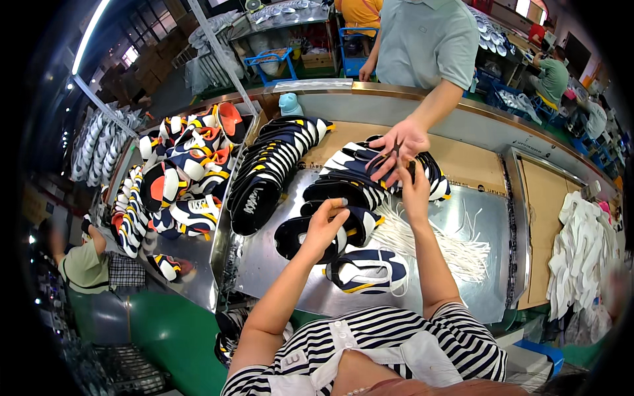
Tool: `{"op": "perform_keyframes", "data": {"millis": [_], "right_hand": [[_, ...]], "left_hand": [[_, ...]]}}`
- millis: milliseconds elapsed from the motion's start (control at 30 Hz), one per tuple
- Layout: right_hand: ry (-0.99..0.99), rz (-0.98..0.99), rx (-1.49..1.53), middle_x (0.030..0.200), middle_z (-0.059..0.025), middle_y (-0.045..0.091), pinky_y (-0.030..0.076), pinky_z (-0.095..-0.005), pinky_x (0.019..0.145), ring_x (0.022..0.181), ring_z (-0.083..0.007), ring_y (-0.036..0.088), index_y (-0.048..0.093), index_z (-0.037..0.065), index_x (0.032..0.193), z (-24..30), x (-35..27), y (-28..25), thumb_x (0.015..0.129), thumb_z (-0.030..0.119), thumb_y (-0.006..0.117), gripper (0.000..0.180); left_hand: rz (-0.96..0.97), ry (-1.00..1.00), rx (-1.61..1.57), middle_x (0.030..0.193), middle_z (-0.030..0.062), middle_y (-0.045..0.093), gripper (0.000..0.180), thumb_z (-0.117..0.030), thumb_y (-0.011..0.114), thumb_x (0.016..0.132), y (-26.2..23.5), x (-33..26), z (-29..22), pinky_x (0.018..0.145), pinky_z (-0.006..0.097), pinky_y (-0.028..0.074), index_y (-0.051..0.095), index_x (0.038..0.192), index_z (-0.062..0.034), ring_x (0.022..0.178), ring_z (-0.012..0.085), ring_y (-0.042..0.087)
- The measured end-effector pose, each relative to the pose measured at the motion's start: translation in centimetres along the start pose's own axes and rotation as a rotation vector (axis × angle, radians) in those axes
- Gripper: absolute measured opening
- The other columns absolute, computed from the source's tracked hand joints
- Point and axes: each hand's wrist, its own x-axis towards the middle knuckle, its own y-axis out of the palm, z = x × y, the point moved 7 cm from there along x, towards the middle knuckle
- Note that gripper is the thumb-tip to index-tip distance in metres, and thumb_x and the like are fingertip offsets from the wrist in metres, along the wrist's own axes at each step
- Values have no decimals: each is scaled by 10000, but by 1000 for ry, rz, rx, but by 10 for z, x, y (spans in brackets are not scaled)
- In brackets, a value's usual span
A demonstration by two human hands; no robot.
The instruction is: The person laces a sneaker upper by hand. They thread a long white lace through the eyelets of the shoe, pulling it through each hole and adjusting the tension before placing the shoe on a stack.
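Note:
My right hand [415,191] is raised and closed round a small dark tool [411,171] that looks like scissors. Its tip meets the open palm of a co-worker's hand [404,140], which reaches in over the far rim. My left hand [323,228] is curled, thumb against fingers, over two dark shoe uppers [290,239]; what it pinches, if anything, I cannot make out. Just below lies a white and navy shoe upper [373,272] with a white lace and a yellow stripe. White laces [462,254] are spread beside my right forearm.
Stacked shoe uppers [271,171] stand at the left of the metal tray table [257,264]; another pile [356,175] lies in the middle. Mixed uppers with orange linings [191,162] fill the left tray. White pieces [581,244] hang at right. A co-worker [429,39] stands opposite.

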Motion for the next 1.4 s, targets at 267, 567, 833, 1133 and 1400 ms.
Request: {"op": "perform_keyframes", "data": {"millis": [267, 567, 833, 1133, 1400], "right_hand": [[12, -151, -153, 1050, -247, 614, 476, -420, 858, 973, -384, 609, 493, -50, 1217, 2, 40, -13, 951, 127, 596, 336], [-160, -175, -361, 1243, -222, 559, 406, -438, 998, 1164, -385, 513, 619, -50, 1135, -49, 71, -25, 891, 163, 650, 326], [-385, -296, -384, 1192, -178, 633, 482, -380, 901, 1062, -309, 628, 647, -4, 1000, -11, 81, -28, 869, 122, 692, 187], [-179, -297, 70, 1180, -122, 612, 479, -345, 923, 1066, -212, 601, 682, -18, 1018, -40, 74, -65, 956, 127, 600, 178], [-66, -374, -75, 1025, -107, 661, 473, -305, 846, 976, -182, 608, 685, -10, 1026, -54, 46, -161, 968, 178, 576, 224]], "left_hand": [[-37, -59, -27, 1081, 68, 672, 256, -135, 638, 936, -6, -37, 49, 853, 276, 488, 609, 1156, -7, 995, 131, 625], [-124, -182, -107, 1066, 68, 675, 232, -145, 616, 950, -27, -96, 88, 827, 280, 480, 619, 1135, -5, 1005, 147, 632], [-302, -208, -109, 993, 55, 679, 216, -112, 621, 935, -45, -148, 123, 825, 255, 492, 639, 1113, 9, 902, 123, 625], [-325, -155, 21, 958, 59, 699, 191, -121, 618, 942, -47, -197, 144, 761, 257, 501, 646, 1084, 2, 838, 112, 630], [-255, -167, 27, 1005, 76, 688, 183, -84, 595, 956, -54, -234, 155, 803, 244, 483, 624, 1102, 22, 902, 117, 629]]}}
